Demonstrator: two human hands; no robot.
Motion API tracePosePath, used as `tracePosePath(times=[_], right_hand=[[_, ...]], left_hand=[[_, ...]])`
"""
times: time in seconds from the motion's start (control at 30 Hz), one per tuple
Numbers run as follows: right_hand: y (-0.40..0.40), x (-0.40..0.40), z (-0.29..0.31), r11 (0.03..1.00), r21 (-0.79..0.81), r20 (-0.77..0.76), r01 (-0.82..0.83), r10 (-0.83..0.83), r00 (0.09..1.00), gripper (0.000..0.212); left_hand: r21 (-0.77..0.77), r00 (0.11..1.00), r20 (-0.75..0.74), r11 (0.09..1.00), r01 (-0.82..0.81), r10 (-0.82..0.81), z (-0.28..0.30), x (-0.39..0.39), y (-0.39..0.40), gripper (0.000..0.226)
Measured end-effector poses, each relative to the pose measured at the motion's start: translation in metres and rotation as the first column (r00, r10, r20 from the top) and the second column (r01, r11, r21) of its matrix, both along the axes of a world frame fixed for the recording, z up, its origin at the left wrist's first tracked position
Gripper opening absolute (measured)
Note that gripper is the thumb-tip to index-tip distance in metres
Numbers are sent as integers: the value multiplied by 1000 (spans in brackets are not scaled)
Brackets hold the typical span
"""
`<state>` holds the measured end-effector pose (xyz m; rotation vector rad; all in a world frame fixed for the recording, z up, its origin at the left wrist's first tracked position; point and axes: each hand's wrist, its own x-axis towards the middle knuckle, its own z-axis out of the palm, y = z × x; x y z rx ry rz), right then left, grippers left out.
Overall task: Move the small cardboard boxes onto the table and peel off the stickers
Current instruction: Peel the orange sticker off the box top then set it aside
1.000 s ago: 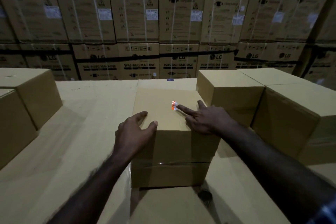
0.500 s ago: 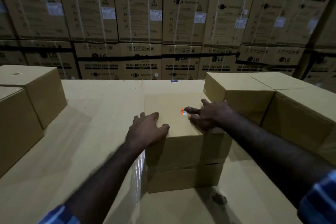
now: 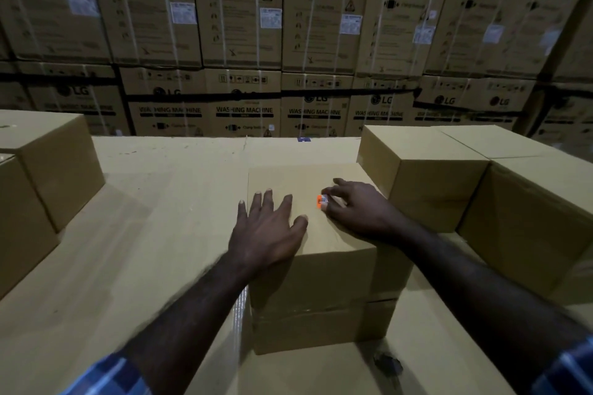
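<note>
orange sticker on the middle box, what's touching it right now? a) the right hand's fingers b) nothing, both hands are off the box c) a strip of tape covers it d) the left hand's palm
a: the right hand has its fingers curled at the orange sticker on top of the middle box, while the left hand lies flat on the box top beside it, apart from the sticker.

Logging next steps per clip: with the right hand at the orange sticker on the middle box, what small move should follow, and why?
Probably lift the sticker's edge and peel it away. The right hand's fingertips are curled at the sticker, which seems to sit on the box top still, while the left hand lies flat on the top, steadying the box. Whether an edge is already lifted is too small to tell.
</note>
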<state>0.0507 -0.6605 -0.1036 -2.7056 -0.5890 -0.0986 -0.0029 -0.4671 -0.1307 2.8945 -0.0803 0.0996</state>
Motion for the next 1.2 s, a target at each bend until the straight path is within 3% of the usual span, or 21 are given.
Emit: tracePosePath(times=[0.23,0.4,0.5,0.57,0.63,0.67,0.73,0.97,1.2], right_hand=[[6,6,5,972,230,53,-41,30,998,26],[15,19,-1,968,248,110,-45,18,994,16],[14,20,-2,943,317,33,-100,95,995,15],[8,19,6,836,543,-127,-84,180,975,12],[-3,16,17,637,771,-261,14,295,919,13],[-8,14,22,552,831,-295,66,338,894,16],[-19,10,27,501,859,-320,108,360,876,18],[-27,-6,22,801,595,-338,-62,319,885,17],[-21,-15,18,914,334,-199,-231,307,931,15]], left_hand=[[55,1000,-25,998,-5,7,0,0,0,66],[70,999,-43,997,-12,15,0,1,2,66],[61,999,-43,998,-12,15,0,1,1,65],[49,999,-47,999,-8,10,1,1,2,63],[46,999,-46,999,-1,3,1,1,3,61],[45,999,-46,999,1,1,1,1,3,60],[43,999,-43,999,-1,2,0,1,4,60],[65,999,-51,998,5,-2,2,-1,2,60],[105,999,-54,994,12,-6,2,-2,1,61]])
